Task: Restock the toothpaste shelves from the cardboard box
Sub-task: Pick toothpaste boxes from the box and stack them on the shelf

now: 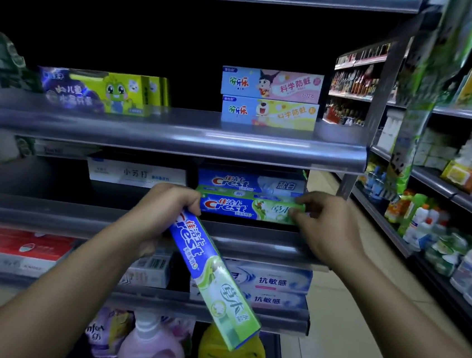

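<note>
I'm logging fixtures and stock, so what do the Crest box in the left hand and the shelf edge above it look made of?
Crest box: apparently thin printed cardboard, glossy; crisp folded edges.
Shelf edge: probably painted or coated metal; smooth rounded lip with light streaks.

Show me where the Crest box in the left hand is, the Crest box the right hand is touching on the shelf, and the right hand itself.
Crest box in left hand (pixel 212 281), head view, middle of its front face.
Crest box on shelf (pixel 243 208), head view, front face.
Right hand (pixel 326 226), head view, back of the hand.
</note>
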The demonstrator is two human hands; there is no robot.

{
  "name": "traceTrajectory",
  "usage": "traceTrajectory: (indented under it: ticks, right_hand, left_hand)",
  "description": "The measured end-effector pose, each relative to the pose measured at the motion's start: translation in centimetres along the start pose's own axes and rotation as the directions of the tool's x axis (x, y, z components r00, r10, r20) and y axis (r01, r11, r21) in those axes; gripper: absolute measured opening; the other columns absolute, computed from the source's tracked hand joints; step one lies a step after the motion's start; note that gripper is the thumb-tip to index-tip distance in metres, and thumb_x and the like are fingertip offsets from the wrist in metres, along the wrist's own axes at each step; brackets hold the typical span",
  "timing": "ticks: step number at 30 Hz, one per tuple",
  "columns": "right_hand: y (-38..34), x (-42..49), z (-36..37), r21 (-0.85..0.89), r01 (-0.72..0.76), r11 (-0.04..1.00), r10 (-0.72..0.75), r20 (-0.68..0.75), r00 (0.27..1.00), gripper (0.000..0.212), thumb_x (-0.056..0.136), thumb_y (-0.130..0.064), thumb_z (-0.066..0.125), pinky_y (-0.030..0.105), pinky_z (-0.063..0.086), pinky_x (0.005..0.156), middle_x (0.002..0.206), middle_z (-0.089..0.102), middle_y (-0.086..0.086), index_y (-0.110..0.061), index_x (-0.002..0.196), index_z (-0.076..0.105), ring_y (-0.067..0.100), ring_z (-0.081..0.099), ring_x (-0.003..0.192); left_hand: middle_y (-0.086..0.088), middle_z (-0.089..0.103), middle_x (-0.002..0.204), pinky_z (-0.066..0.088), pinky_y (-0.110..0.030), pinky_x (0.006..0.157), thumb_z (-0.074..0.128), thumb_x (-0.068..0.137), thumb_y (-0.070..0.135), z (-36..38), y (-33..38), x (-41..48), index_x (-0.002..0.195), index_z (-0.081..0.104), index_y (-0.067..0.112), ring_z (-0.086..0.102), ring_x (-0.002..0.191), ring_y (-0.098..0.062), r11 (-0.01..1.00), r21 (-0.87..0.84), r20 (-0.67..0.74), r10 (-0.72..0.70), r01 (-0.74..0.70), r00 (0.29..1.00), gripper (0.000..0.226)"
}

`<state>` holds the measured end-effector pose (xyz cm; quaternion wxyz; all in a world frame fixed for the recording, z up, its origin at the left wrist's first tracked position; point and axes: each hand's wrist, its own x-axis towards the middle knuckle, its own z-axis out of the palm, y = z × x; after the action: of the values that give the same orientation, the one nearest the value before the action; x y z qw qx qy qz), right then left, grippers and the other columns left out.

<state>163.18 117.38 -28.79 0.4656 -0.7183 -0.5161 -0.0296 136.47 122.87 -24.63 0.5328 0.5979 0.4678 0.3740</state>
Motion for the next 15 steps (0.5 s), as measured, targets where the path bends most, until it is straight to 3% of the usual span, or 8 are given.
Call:
traceTrajectory:
  ticks: [2, 8, 10, 12, 15]
  right_hand:
    - [0.2, -0.3, 0.4, -0.054, -0.002, 0.999, 0.005, 0.054, 0.999, 0.020, 0.089, -0.035, 0.071, 0.027, 0.045, 0.069, 0.086, 0.071, -0.004, -0.030, 0.107, 0.075, 0.022, 0.066, 0.086]
    - [-0.5, -1.0, -0.5, -0.097, 0.028, 0.995, -0.017, 0.120, 0.993, 0.029, 0.096, -0.035, 0.060, 0.035, 0.053, 0.081, 0.110, 0.074, 0.004, -0.030, 0.122, 0.070, 0.027, 0.066, 0.100]
    - [-0.9, -2.0, -1.1, -0.099, 0.081, 0.992, -0.078, 0.039, 0.996, 0.030, 0.096, -0.031, 0.062, 0.036, 0.051, 0.083, 0.114, 0.074, 0.007, -0.024, 0.124, 0.070, 0.031, 0.066, 0.105]
    - [-1.4, -3.5, -2.0, -0.101, 0.217, 0.971, -0.229, -0.129, 0.965, 0.024, 0.096, -0.023, 0.064, 0.038, 0.051, 0.082, 0.108, 0.075, 0.008, -0.014, 0.116, 0.074, 0.032, 0.067, 0.098]
    - [-2.1, -6.8, -2.8, 0.002, 0.320, 0.947, -0.311, -0.234, 0.921, 0.016, 0.092, -0.025, 0.064, 0.025, 0.050, 0.071, 0.083, 0.071, -0.005, -0.015, 0.094, 0.076, 0.007, 0.062, 0.075]
  left_hand:
    - [-0.012, 0.046, 0.052, 0.039, -0.019, 0.046, 0.059, 0.046, 0.016, 0.2, -0.1, 0.2, 0.051, 0.047, 0.017, 0.048, 0.040, -0.023, 0.999, 0.036, -0.006, -0.020, 0.020, 1.000, 0.013]
    - [-0.008, 0.048, 0.048, 0.040, -0.019, 0.045, 0.060, 0.049, 0.016, 0.6, -0.2, -0.2, 0.045, 0.049, 0.016, 0.052, 0.040, -0.022, 0.999, 0.044, -0.022, -0.009, 0.010, 1.000, 0.011]
    - [-0.002, 0.044, 0.046, 0.038, -0.019, 0.045, 0.059, 0.050, 0.015, 0.4, -0.4, -0.5, 0.045, 0.050, 0.016, 0.047, 0.037, -0.018, 1.000, -0.003, -0.044, 0.019, -0.019, 0.999, 0.011]
    - [0.002, 0.042, 0.045, 0.038, -0.020, 0.045, 0.059, 0.051, 0.014, 0.0, -0.9, -0.5, 0.057, 0.048, 0.019, 0.045, 0.036, -0.016, 0.995, -0.078, -0.097, 0.056, -0.064, 0.994, 0.013]
    - [0.004, 0.047, 0.045, 0.041, -0.024, 0.046, 0.062, 0.066, 0.006, -0.6, -1.8, -0.3, 0.083, 0.044, 0.010, 0.051, 0.038, -0.015, 0.975, -0.185, -0.231, 0.080, -0.124, 0.970, 0.024]
